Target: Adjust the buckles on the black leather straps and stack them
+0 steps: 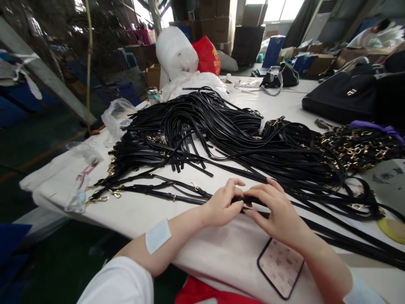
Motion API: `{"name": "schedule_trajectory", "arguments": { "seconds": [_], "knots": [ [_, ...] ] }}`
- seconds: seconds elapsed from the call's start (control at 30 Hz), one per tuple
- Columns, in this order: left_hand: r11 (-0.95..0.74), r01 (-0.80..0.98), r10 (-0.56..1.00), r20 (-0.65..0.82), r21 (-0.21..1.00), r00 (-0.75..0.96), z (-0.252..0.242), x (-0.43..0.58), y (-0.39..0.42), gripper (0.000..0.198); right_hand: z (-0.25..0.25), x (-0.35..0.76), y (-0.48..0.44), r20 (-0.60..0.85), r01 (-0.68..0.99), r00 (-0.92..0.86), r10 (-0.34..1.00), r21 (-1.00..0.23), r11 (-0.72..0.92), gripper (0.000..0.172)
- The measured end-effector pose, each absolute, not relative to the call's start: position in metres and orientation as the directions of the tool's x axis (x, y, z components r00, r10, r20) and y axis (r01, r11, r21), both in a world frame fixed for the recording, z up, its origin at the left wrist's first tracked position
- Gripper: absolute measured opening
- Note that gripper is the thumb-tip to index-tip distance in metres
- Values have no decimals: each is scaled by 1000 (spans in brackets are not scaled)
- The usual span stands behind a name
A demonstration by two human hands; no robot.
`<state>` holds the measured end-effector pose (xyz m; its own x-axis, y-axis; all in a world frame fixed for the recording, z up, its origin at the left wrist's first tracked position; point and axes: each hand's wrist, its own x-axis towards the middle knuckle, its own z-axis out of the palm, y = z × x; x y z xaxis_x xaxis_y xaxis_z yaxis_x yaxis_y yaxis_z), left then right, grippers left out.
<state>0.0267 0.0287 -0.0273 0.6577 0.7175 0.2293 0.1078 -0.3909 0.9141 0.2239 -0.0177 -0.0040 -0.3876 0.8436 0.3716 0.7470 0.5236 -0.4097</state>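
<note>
The left hand [223, 203] grips a black strap [255, 201] between thumb and bent fingers; the right hand [280, 211] grips it just beside, thumb below and fingers above. The strap lies across the near part of the table [218, 240], in front of the person. It is narrow, smooth and slightly shiny; the fingers hide the part being handled, and where its ends lie among the neighbouring straps cannot be told.

Below the right wrist is a phone [280, 268] in a dark-edged case, its pale pink back covered in small motifs too fine to make out; the forearm overlaps one edge. Left of the hands, more straps end in gold-coloured clips [116, 194]. Beyond them a big heap of black straps [205, 122] spreads across the table, tangled so that single pieces are hard to follow.

To the right sit a pile of gold clips and rings [357, 145] with a purple band [376, 126], and a pale printed bag [387, 181], its dark marks unclear. Behind, a black handbag [338, 95], cut off by the frame, bears a small gold plate. Farther back, a red bag [205, 54] carries yellow writing, too blurred to read.
</note>
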Motion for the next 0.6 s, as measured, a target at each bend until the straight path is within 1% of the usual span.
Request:
{"name": "schedule_trajectory", "arguments": {
  "seconds": [0.07, 0.1, 0.17, 0.23, 0.3, 0.37, 0.47, 0.6],
  "knots": [
    [-360, 121, 749, 209, 925, 629, -27, 27, 28, 15, -4, 220, -19, 424, 754, -381, 822, -371, 542, 16],
    [-345, 157, 776, 187, 925, 603, -27, 28, 28, 14, -5, 219, -19, 453, 758, -368, 812, -360, 544, 12],
    [-352, 243, 802, 157, 904, 576, -29, 31, 30, 29, -7, 217, -19, 493, 768, -346, 798, -339, 543, 8],
    [-426, 305, 783, 178, 852, 597, -30, 33, 30, 38, -9, 217, -19, 518, 787, -330, 789, -311, 533, 7],
    [-507, 343, 757, 217, 791, 617, -32, 36, 28, 36, -10, 216, -19, 526, 801, -328, 785, -285, 526, 5],
    [-528, 384, 778, 251, 757, 575, -32, 37, 26, 29, -10, 215, -19, 524, 811, -332, 784, -266, 522, 6],
    [-502, 407, 828, 288, 763, 481, -31, 36, 26, 26, -11, 213, -19, 520, 817, -342, 783, -247, 520, 8],
    [-542, 332, 808, 370, 772, 458, -27, 32, 32, 24, -12, 212, -17, 540, 811, -337, 771, -250, 529, 5]
  ]
}}
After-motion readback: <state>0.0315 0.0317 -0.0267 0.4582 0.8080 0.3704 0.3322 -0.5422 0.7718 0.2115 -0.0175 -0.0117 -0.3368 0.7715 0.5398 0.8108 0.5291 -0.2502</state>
